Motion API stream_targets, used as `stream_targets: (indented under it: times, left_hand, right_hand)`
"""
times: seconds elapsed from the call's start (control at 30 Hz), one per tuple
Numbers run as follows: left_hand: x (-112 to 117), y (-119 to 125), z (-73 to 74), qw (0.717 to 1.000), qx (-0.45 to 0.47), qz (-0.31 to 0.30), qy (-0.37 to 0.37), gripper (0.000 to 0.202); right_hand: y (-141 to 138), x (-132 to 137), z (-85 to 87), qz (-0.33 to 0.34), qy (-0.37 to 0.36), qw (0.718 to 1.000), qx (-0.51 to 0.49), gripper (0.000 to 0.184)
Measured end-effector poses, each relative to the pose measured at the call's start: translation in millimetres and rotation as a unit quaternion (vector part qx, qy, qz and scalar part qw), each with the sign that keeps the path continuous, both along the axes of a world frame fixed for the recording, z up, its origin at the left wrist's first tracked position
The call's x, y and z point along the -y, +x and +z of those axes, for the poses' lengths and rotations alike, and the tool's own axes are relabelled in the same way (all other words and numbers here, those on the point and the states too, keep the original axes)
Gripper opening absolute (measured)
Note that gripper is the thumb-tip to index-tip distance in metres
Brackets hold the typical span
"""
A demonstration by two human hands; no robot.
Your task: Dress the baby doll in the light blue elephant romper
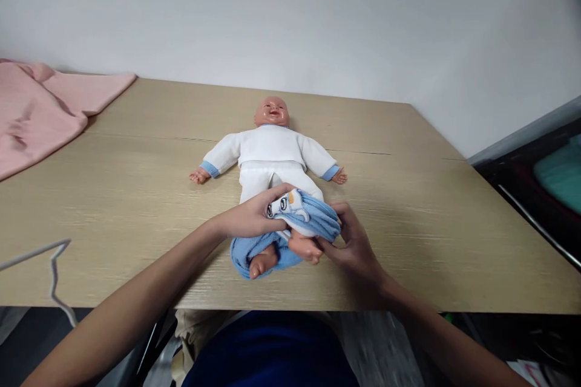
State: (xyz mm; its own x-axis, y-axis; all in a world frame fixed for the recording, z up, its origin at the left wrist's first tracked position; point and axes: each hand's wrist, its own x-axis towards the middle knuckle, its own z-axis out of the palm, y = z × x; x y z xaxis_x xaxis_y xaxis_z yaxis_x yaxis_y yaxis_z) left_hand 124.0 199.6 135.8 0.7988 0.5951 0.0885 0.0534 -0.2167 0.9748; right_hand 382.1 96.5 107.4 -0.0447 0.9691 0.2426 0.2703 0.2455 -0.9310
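A baby doll [273, 144] in a white top with blue cuffs and white trousers lies on its back on the table, feet toward me. A bunched blue cloth garment [320, 216] with a white cartoon-face patch is gathered around its lower legs, and both bare feet poke out. My left hand [254, 214] grips the garment at the patch, thumb and fingers around it. My right hand [351, 242] pinches the garment's other side beside the doll's raised foot [305, 247]. The other foot [263, 261] rests lower, with blue cloth around it.
On the wooden table [149, 193], a pink cloth [40, 109] lies at the far left. A white wire hanger [53, 272] sticks over the near left edge. Beyond the table's right edge is a dark container [535, 193] with teal cloth [563, 172]. A white wall [281, 18] stands behind.
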Motion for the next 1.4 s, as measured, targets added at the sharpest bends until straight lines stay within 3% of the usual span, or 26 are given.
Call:
stream_targets:
  times: [0.07,0.23,0.4,0.57,0.73,0.93,1.07,1.27,1.4]
  left_hand:
    - [0,1,0.3,1.0,-0.01,0.018,0.011,0.046]
    - [-1,0,5.4,0.998,-0.062,0.03,0.011,0.024]
    - [0,-1,10.8,0.996,-0.076,0.025,-0.025,0.036]
    - [3,0,15.5,0.994,-0.09,0.028,-0.055,0.057]
    - [23,-4,27.0,0.984,-0.138,0.116,-0.011,0.043]
    - [58,-44,24.8,0.944,-0.2,0.256,0.057,0.048]
    - [69,-65,22.5,0.955,-0.211,0.208,-0.009,0.033]
    - [69,-66,16.9,0.968,-0.157,0.194,-0.018,0.019]
    - [67,-68,10.3,0.971,-0.137,0.188,-0.055,0.02]
  right_hand:
    - [8,-13,1.4,0.027,-0.028,0.999,-0.014,0.038]
    - [30,-53,-7.1,0.19,-0.141,0.971,-0.031,0.044]
    - [36,-79,-15.2,0.272,-0.167,0.946,-0.063,0.067]
    - [42,-69,-5.6,0.273,-0.186,0.941,-0.075,0.066]
    - [44,-61,-0.7,0.3,-0.193,0.932,-0.063,0.043]
    - [26,-61,-3.1,0.169,-0.154,0.965,-0.125,0.031]
    - [20,-73,-0.4,0.141,-0.172,0.967,-0.122,0.039]
    - [19,-101,21.4,0.257,-0.118,0.959,0.024,0.033]
    - [11,-112,35.4,0.263,-0.051,0.962,0.052,0.026]
